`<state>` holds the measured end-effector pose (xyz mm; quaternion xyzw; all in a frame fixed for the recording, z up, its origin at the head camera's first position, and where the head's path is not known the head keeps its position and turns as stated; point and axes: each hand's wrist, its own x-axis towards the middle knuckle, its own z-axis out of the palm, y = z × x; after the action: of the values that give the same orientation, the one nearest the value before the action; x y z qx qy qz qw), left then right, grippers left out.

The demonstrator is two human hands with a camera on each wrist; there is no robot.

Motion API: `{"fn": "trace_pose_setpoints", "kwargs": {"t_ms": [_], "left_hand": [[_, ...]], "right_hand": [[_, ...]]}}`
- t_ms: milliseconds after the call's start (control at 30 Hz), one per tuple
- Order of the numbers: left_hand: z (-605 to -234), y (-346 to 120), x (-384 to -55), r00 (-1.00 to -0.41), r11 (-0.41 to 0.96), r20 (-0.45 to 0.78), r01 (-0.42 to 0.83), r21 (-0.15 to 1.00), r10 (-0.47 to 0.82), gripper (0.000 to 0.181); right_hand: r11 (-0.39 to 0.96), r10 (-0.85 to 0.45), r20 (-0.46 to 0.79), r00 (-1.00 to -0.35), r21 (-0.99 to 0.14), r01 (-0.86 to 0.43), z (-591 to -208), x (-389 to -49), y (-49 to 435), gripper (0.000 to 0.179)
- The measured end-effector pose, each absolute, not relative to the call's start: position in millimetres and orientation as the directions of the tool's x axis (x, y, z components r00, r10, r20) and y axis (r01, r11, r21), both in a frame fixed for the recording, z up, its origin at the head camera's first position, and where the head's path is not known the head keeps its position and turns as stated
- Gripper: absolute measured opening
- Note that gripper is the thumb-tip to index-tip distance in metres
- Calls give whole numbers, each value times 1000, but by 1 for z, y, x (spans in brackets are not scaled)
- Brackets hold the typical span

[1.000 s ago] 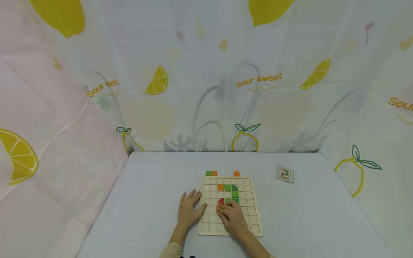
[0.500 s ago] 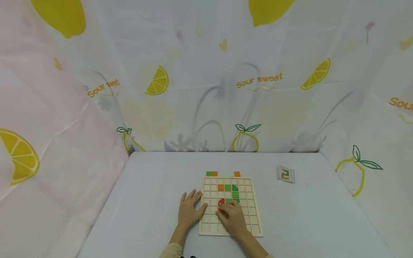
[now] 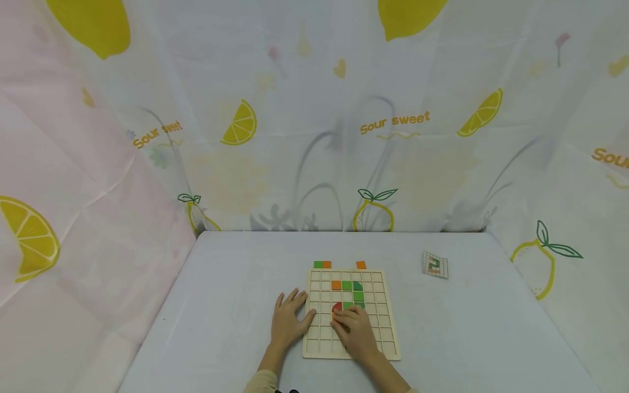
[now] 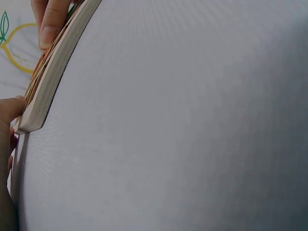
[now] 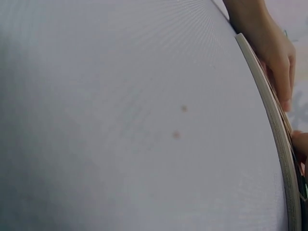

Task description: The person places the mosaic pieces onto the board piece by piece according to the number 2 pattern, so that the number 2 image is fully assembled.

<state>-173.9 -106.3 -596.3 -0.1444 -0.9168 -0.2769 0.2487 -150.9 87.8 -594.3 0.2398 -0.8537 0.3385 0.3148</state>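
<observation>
A pale wooden grid board (image 3: 318, 346) lies on the table. My left hand (image 3: 287, 321) rests at its left edge with fingers spread and the thumb tip on the rim. Over the board's middle, my right hand (image 3: 357, 334) holds an orange tile (image 3: 334, 316) between bent thumb and fingers, just below a red rounded tile (image 3: 337, 307). The hand covers most of the orange tile. Set in the cells above are an orange square (image 3: 336, 285), a green square (image 3: 346, 285), a dark green rounded tile (image 3: 357, 286) and more green tiles (image 3: 358, 296).
Beyond the board's far edge lie a loose green tile (image 3: 318, 265), an orange tile (image 3: 326, 265) beside it and another orange tile (image 3: 361, 265). A small printed grid card (image 3: 435, 265) lies at the back right of the white table (image 3: 236, 284). Lemon-print cloth (image 3: 304, 164) walls the table.
My right thumb and fingers have shifted slightly about the orange tile, which shows less now than a second ago. The left hand and the board stay about where they were.
</observation>
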Motion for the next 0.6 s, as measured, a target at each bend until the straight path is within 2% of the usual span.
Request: {"fn": "trace_pose_setpoints", "kwargs": {"t_ms": [267, 433, 600], "left_hand": [[-595, -106, -174, -839, 799, 530, 401, 449, 123, 44], [-595, -106, -173, -843, 800, 523, 399, 449, 126, 44], [-595, -107, -174, -841, 800, 526, 399, 448, 125, 43]], "right_hand": [[604, -143, 617, -774, -565, -562, -592, -150, 90, 21], [617, -173, 632, -755, -528, -583, -589, -150, 92, 21], [633, -278, 606, -745, -468, -616, -585, -154, 96, 23]]}}
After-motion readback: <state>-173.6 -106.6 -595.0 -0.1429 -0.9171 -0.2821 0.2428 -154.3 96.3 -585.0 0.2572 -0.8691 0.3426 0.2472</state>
